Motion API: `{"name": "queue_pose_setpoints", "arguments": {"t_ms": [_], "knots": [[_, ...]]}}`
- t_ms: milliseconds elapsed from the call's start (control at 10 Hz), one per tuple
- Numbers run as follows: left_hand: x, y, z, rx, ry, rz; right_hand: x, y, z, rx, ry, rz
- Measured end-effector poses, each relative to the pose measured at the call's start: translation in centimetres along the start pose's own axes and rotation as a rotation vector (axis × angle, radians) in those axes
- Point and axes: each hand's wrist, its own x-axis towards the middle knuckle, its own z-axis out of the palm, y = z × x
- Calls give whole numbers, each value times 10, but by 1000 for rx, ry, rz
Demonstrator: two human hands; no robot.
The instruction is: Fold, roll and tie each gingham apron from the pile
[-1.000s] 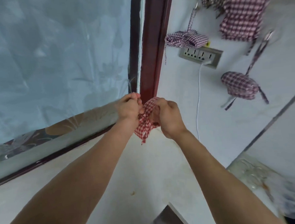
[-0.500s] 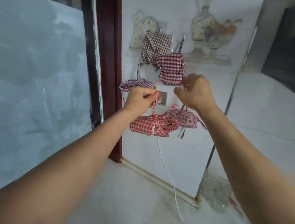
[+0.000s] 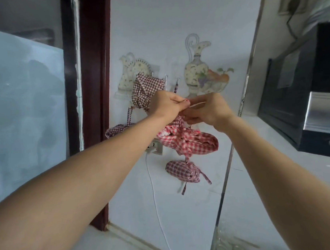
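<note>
Hands meet at the centre of the head view, raised against a white tiled wall (image 3: 174,22). The left hand (image 3: 166,106) pinches the tie of a rolled red gingham apron (image 3: 191,140), and the right hand (image 3: 207,109) curls its fingers round the same tie just beside it. The bundle hangs right below both hands. A darker rolled gingham apron (image 3: 182,171) dangles lower, a third bundle (image 3: 117,129) hangs at left near the dark red door frame (image 3: 95,71), and an unrolled gingham apron (image 3: 145,89) hangs behind the left hand. A wall socket (image 3: 155,149) with a white cable (image 3: 156,210) sits beneath.
</note>
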Motion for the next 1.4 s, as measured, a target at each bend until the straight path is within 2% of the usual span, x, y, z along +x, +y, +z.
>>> {"name": "queue_pose_setpoints", "arguments": {"t_ms": [100, 200, 300, 400, 600, 800, 1000, 1200, 1300, 1400], "knots": [[22, 0, 10, -4, 10, -5, 14, 3, -12, 20, 129, 60], [46, 1, 20, 21, -106, -4, 31, 5, -21, -60, 308, 37], [76, 3, 33, 196, -220, 59, 56, 7, -29, -100, 418, 29], [99, 8, 50, 279, -278, 116, 76, 10, -42, -10, 459, 111], [127, 7, 80, 345, -204, 137, 106, 24, -59, -56, 470, 180], [141, 3, 96, 438, -142, 197, 125, 24, -72, -256, 543, 237], [147, -3, 101, 411, -122, 167, 132, 26, -75, -363, 630, 249], [144, -20, 103, 400, -200, 86, 118, 45, -69, -317, 529, 308], [135, -24, 99, 348, -215, 82, 114, 45, -66, -392, 465, 333], [124, -19, 91, 288, -189, 136, 108, 33, -70, -352, 469, 380]]}}
